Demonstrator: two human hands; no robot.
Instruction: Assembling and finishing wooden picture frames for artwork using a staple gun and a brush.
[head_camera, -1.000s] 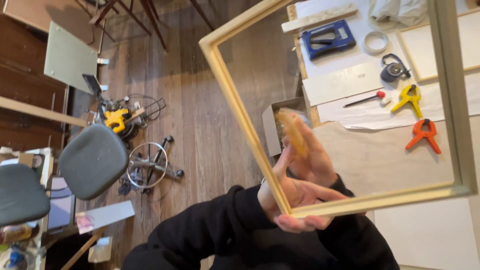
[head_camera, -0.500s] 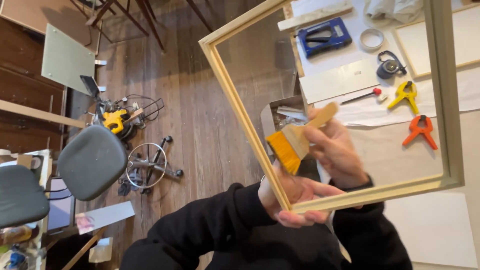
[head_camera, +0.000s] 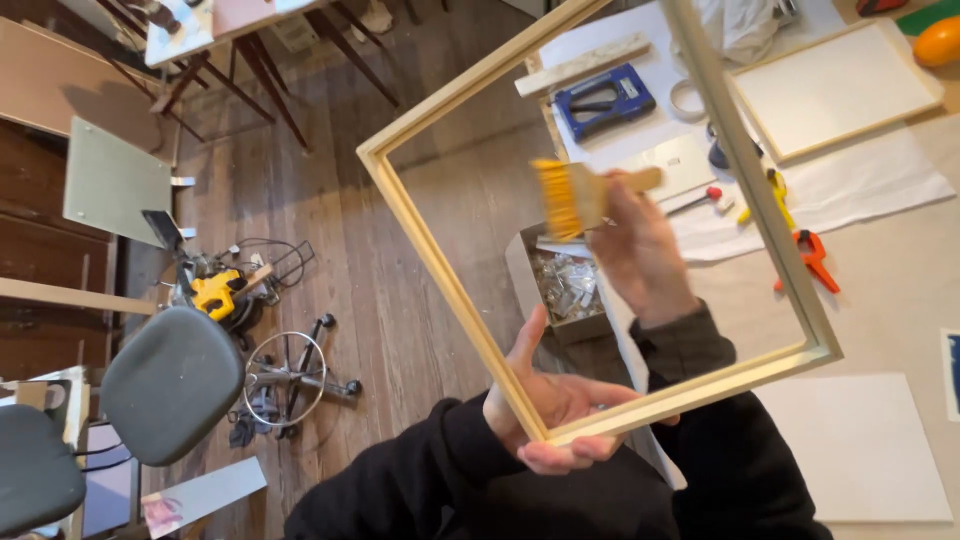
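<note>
Gripping the lower corner of a pale wooden frame (head_camera: 600, 220), the left hand (head_camera: 555, 405) is closed around the moulding, thumb up along the left rail. The frame is held up in the air, tilted, between the camera and the worktop (head_camera: 900, 300). A flat brush (head_camera: 585, 195) with yellow bristles and a wooden handle is clasped in the right hand (head_camera: 645, 255), seen through the frame's opening, bristles pointed toward the left rail but apart from it. Both arms are covered by dark sleeves. Behind the frame, partly crossed by its right rail, a blue stapler (head_camera: 605, 100), a roll of tape (head_camera: 688, 98), a yellow clamp (head_camera: 772, 195) and an orange clamp (head_camera: 812, 258) are laid on the worktop, with a white canvas panel (head_camera: 835, 90) further off. A box of scraps (head_camera: 560, 285) is set below the worktop's edge. On the wooden floor to the left, two grey chairs (head_camera: 165, 385) and a yellow power saw (head_camera: 218, 293) are seen.
</note>
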